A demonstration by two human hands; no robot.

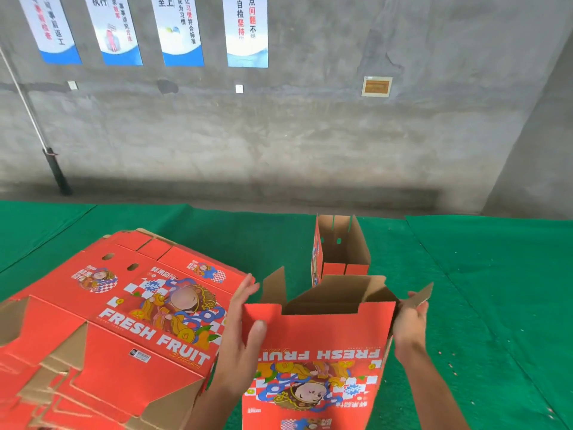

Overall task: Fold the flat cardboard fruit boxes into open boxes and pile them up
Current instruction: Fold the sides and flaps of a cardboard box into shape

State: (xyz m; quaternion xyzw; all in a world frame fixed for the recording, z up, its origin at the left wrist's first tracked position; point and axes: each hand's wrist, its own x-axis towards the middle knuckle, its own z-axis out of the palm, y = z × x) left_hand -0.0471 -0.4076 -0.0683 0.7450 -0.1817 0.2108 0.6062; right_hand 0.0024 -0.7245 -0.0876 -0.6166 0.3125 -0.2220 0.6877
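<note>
Left hand (245, 330): fingers nearly straight along the left side of the half-formed box (316, 361), thumb pressed on its red front panel. Right hand (409, 321): grasping a side flap (418, 297) at the right edge of the same box. Half-formed box: upright between the hands, open top, print upside down. Stack of flat boxes (117, 321): left of the half-formed box, on the green surface (480, 274). Folded open box (338, 249): standing just behind the half-formed box. Posters (179, 29): on the grey wall (279, 135) beyond.
</note>
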